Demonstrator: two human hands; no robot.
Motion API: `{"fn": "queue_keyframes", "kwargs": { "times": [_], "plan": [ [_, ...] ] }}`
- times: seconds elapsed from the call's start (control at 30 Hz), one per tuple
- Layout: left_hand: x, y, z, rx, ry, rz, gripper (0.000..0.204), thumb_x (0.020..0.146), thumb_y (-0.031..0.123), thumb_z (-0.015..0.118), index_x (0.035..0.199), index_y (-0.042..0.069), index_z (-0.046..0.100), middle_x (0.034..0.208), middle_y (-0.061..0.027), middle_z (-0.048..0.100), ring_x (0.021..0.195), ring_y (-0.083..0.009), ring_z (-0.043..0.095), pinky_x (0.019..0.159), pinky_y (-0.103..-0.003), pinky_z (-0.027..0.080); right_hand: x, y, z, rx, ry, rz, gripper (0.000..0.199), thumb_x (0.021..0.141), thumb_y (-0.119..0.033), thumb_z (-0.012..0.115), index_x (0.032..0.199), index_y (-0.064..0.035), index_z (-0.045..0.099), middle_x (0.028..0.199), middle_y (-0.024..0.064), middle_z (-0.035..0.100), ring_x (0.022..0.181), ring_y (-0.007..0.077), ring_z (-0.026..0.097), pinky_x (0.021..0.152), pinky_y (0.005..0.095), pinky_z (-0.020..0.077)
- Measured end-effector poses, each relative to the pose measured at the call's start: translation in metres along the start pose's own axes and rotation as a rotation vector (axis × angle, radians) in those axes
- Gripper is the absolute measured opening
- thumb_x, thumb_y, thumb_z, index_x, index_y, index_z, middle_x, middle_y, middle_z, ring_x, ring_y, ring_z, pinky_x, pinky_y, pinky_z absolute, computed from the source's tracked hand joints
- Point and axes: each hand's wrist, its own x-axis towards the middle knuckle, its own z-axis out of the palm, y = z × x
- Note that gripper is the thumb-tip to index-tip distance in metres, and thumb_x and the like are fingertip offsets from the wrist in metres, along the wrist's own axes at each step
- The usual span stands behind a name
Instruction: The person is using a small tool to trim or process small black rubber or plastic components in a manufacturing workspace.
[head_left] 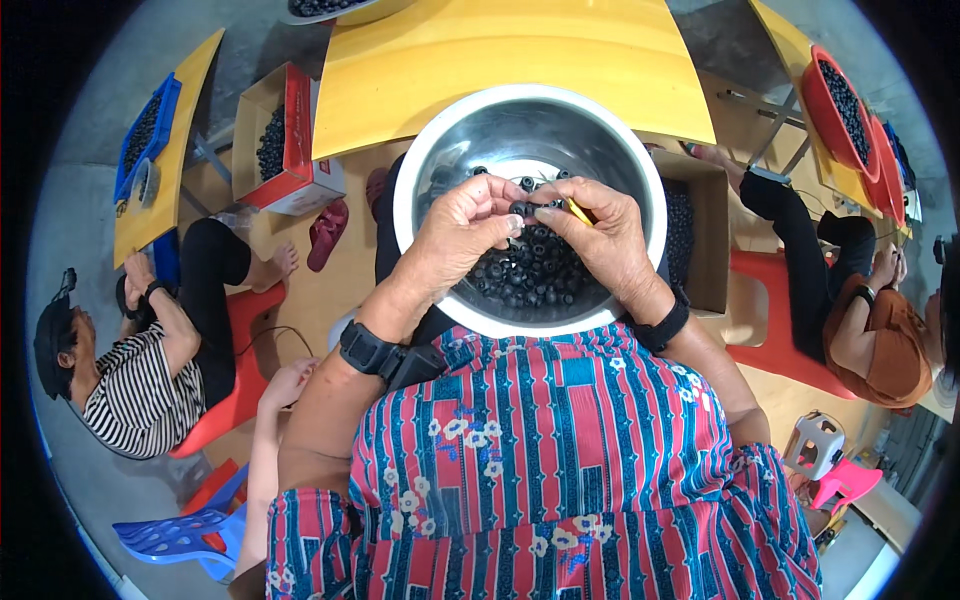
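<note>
A wide steel bowl (405, 190) rests on my lap, with many small black ring-like parts (535, 275) heaped in its near half. Over the bowl my left hand (468, 222) pinches one small black part (518, 208) between thumb and fingertips. Close beside it, my right hand (603, 228) is closed around a slim yellow tool (579, 212), whose working end is hidden by the fingers. The fingertips of both hands almost meet at the black part. Which kind of part it is cannot be made out.
A yellow table (510, 70) stands just beyond the bowl. An open carton (300, 150) of black parts is at left, another carton (708, 240) at right. Two people sit on red chairs to either side, near a blue tray (165, 110) and a red basin (825, 110).
</note>
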Motion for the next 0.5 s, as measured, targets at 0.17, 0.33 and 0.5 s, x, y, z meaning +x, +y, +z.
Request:
{"fn": "queue_keyframes", "kwargs": {
  "times": [0.17, 0.33, 0.5],
  "plan": [
    [0.000, 0.003, 0.001, -0.143, 0.036, -0.079, 0.028, 0.094, 0.004, 0.061, 0.122, 0.002, 0.059, 0.100, -0.0007, 0.062, 0.083, -0.0055, 0.055, 0.075, -0.020, 0.048, -0.001, -0.003, 0.000, -0.017, -0.023, -0.028, 0.014, 0.083, -0.007, 0.074, 0.095, -0.0004, 0.070, 0.090, 0.0088, 0.071, 0.087, 0.0157, 0.067, 0.080, 0.0273, 0.0512],
    [-0.003, 0.011, 0.008, -0.093, 0.050, -0.076, 0.026, 0.093, 0.006, 0.064, 0.119, 0.001, 0.062, 0.094, 0.0008, 0.062, 0.078, -0.0052, 0.053, 0.073, -0.020, 0.048, -0.001, -0.003, -0.003, -0.077, -0.071, -0.003, 0.016, 0.083, -0.008, 0.075, 0.096, -0.0006, 0.069, 0.088, 0.0079, 0.070, 0.084, 0.0148, 0.065, 0.079, 0.0274, 0.0511],
    [-0.004, 0.006, 0.004, 0.060, -0.010, -0.035, 0.026, 0.092, 0.010, 0.066, 0.116, 0.000, 0.065, 0.091, 0.0008, 0.062, 0.075, -0.0055, 0.051, 0.068, -0.019, 0.046, 0.000, -0.004, 0.002, 0.040, -0.051, -0.106, 0.028, 0.086, -0.008, 0.072, 0.114, -0.0040, 0.067, 0.100, 0.0115, 0.071, 0.094, 0.0165, 0.067, 0.085, 0.0278, 0.0510]
  ]
}}
